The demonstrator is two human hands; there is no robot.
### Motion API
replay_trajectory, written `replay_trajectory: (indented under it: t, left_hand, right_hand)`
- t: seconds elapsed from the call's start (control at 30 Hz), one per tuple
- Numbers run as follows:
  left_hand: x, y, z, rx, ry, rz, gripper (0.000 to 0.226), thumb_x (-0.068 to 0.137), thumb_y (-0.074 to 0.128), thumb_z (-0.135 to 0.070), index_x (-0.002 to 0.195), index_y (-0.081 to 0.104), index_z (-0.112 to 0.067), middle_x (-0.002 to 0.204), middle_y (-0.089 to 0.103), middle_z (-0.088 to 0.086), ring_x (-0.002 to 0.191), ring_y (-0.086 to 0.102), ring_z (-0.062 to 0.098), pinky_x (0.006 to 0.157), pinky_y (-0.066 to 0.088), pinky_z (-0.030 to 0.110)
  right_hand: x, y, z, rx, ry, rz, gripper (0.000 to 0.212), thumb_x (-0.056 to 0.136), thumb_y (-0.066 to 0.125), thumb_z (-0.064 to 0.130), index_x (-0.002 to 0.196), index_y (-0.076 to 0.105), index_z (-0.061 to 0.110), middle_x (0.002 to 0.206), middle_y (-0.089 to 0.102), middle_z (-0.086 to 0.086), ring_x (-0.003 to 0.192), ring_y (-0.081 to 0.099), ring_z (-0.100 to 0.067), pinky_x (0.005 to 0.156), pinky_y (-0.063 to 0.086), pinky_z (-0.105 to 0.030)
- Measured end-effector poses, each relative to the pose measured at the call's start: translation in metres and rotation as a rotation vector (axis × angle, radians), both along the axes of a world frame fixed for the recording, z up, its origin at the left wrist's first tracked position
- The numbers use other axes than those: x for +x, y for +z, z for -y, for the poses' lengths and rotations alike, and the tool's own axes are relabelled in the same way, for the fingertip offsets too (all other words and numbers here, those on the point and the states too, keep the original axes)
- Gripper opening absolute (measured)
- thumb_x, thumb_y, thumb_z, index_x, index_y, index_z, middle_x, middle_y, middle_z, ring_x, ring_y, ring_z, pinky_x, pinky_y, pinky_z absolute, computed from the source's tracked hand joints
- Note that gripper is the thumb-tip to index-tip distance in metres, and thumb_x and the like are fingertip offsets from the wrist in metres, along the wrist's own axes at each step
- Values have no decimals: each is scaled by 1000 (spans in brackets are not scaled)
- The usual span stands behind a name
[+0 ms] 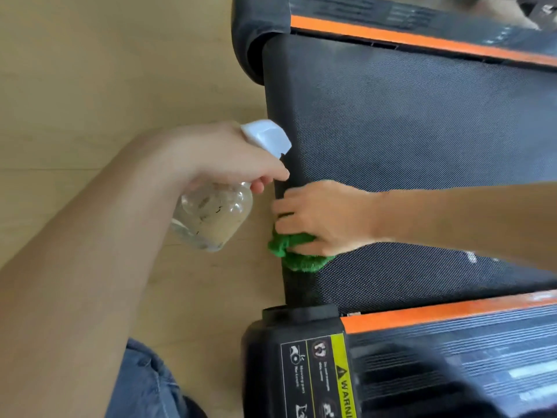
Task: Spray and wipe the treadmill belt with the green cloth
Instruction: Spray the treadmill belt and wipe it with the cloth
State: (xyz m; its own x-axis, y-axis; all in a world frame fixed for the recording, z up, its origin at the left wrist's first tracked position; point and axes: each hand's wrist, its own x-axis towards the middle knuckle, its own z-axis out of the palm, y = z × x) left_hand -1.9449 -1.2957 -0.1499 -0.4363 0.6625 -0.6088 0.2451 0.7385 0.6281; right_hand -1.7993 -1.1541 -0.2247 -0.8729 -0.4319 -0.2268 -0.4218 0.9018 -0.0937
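Note:
The dark woven treadmill belt (407, 116) fills the right half of the view, its rear end edge running down the middle. My right hand (325, 215) presses a bunched green cloth (297, 256) onto the belt right at that end edge. My left hand (229, 155) grips a clear spray bottle (211, 215) by its neck, just off the belt over the floor. The white spray head (266, 135) points toward the belt, and a finger lies at the trigger.
Black side rails with orange stripes (422, 37) (452, 315) flank the belt. The near rail's end cap (289, 357) carries a yellow warning label (340, 375). Light wooden floor (90, 70) lies to the left. My knee in blue denim (144, 384) is at the bottom.

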Motion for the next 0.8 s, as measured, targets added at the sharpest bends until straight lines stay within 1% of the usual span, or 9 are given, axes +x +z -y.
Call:
replay_trajectory:
  t: [0.07, 0.17, 0.3, 0.37, 0.43, 0.47, 0.6, 0.7, 0.8]
  left_hand:
    - [5, 1, -2, -16, -25, 11, 28, 88, 76, -45, 73, 71, -22, 47, 63, -16, 63, 57, 13, 61, 45, 27]
    - [9, 0, -5, 0, -64, -28, 30, 87, 76, -47, 73, 72, -21, 48, 63, -18, 64, 57, 12, 61, 44, 27]
    - [17, -2, -8, 13, -106, -46, 33, 85, 76, -51, 74, 73, -20, 51, 64, -19, 62, 57, 12, 61, 43, 27]
    - [24, -2, -11, 9, -132, -43, 34, 84, 76, -50, 72, 74, -19, 53, 66, -17, 62, 59, 11, 61, 44, 26]
    - [31, -3, -14, -8, -165, -57, 34, 84, 76, -49, 72, 75, -17, 54, 67, -13, 61, 60, 13, 60, 44, 25]
    - [33, -3, -14, -14, -169, -65, 34, 84, 76, -48, 73, 75, -16, 56, 68, -11, 60, 60, 15, 60, 45, 25]
    - [37, -2, -15, -25, -97, -103, 35, 85, 73, -47, 77, 74, -12, 65, 70, -4, 67, 61, 20, 67, 46, 30]
    - [33, -3, -13, -7, -7, -163, 41, 84, 71, -50, 84, 70, -9, 70, 67, 1, 61, 56, 22, 63, 43, 30]
    - [34, -4, -12, 19, 56, -163, 36, 85, 70, -51, 69, 65, -19, 69, 66, -2, 58, 55, 20, 59, 42, 29]
  right_hand:
    - [9, 2, -18, 10, -210, -148, 30, 94, 56, 46, 99, 59, 17, 104, 55, -5, 89, 55, -28, 65, 55, -45]
    - [58, -7, -4, -82, -384, -193, 31, 97, 50, 45, 100, 58, 15, 106, 51, -5, 88, 52, -27, 73, 52, -45]
    - [100, -4, 9, -201, -203, -20, 27, 100, 54, 40, 105, 62, 15, 111, 53, -4, 87, 47, -24, 82, 45, -37]
    - [93, -4, -4, -164, -79, -36, 30, 102, 53, 41, 104, 64, 13, 109, 56, -8, 85, 48, -26, 77, 44, -38]
    - [79, -14, -20, -102, -60, -144, 32, 103, 51, 40, 102, 65, 11, 106, 58, -12, 83, 50, -29, 71, 48, -40]
    - [68, -18, -29, -80, -117, -211, 30, 102, 51, 39, 103, 64, 11, 106, 58, -13, 83, 52, -30, 69, 50, -41]
    - [48, -26, -35, -100, -635, -439, 27, 96, 53, 42, 98, 58, 15, 97, 52, -6, 77, 55, -28, 56, 52, -42]
    - [87, -22, -1, -207, -523, -322, 23, 92, 58, 39, 87, 54, 17, 92, 50, -2, 74, 52, -26, 56, 48, -41]
    - [132, -16, 2, -271, -323, -176, 25, 96, 60, 37, 81, 52, 18, 90, 50, -1, 73, 48, -23, 60, 45, -38]
